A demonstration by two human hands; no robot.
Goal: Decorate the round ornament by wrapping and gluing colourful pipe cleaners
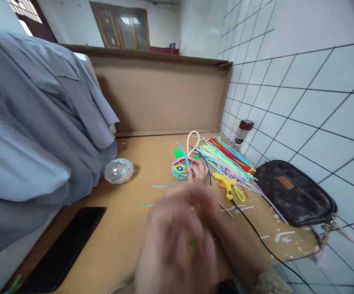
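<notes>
A small round craft piece (179,168) with a yellow-and-blue eye shape, green leaf shapes and coloured strips sits near the middle of the table. My right hand (197,170) grips its right side, the forearm reaching in from the lower right. A cream loop (192,141) rises above the piece. Nearer the camera, my left hand (177,241) is badly smeared by motion and overlaps the right forearm; its fingers cannot be made out. A bit of green shows near its fingers. Thin blue strips (164,185) lie left of the hands.
Coloured pipe cleaners (228,157) lie in a pile at the right, beside a yellow glue gun (227,183) with a black cord, a dark bag (296,192) and a jar (242,132). At left are a clear ball (119,170), a black phone (66,249) and grey cloth (42,122).
</notes>
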